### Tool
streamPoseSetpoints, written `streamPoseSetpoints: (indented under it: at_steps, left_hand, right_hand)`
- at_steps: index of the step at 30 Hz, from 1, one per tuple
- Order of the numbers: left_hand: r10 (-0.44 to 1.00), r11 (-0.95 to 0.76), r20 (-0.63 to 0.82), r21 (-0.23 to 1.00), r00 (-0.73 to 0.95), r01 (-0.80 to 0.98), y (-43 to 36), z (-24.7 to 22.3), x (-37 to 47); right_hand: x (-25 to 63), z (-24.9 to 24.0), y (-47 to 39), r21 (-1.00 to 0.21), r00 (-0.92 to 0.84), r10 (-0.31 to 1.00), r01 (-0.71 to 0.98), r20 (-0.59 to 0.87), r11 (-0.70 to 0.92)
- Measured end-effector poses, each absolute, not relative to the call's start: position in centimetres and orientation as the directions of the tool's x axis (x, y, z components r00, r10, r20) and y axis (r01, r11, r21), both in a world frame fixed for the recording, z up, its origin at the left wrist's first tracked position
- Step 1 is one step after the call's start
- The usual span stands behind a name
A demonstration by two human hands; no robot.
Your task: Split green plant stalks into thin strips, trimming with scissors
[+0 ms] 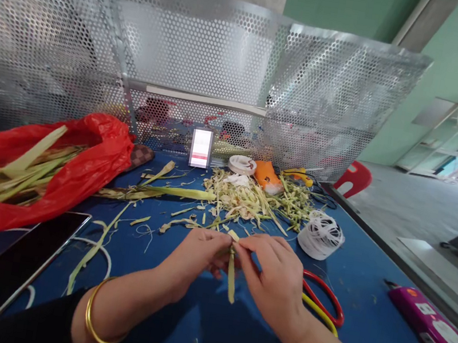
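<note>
A narrow yellow-green strip of corn husk (pixel 231 279) hangs down between my two hands, above the blue table (pixel 202 341). My left hand (pixel 191 258) pinches its upper part with thumb and forefinger, the other fingers curled behind. Close against it, my right hand (pixel 271 274) pinches the same strip from the other side, where a short pale end sticks up. Part of the strip is hidden by the fingertips. Beyond the hands lies a pile of cut husk pieces (pixel 242 199). Red and yellow scissor-like handles (pixel 325 294) show beside my right wrist.
A red plastic bag (pixel 102 146) of long husks lies left, beside a black-screened phone (pixel 9 270) with a white cable. To the right are a white twine roll (pixel 321 235) and a purple device (pixel 431 322). A perforated metal screen (pixel 202 39) stands behind a tape roll (pixel 242 165) and orange packet (pixel 268 176).
</note>
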State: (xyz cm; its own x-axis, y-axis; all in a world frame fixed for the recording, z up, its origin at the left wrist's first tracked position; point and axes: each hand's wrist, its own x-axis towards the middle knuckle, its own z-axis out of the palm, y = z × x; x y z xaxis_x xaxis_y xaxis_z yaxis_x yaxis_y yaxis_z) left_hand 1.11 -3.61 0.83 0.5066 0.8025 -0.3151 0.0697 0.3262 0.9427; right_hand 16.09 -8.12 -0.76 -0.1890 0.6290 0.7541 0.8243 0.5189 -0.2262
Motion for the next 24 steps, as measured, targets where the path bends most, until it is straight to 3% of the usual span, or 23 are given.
streamPoseSetpoints:
  at_steps: [6,14,24]
  left_hand:
    - [0.803,0.405,-0.317,0.911,0.505,-0.072,-4.0,1.0,1.2]
    - [0.796,0.432,-0.283,0.885,0.535,-0.175,-4.1,1.1,1.2]
    - [0.85,0.378,-0.238,0.896,0.47,-0.232,-3.8,0.7,1.2]
  right_hand:
    - [15.5,-0.6,-8.4,-0.134,-0.217,0.569,0.849,0.793,0.511]
    - [15.4,-0.7,-8.5,-0.103,-0.21,0.555,0.872,0.805,0.479]
    - [15.3,-1.7,-8.6,0.096,-0.345,0.485,0.879,0.803,0.467]
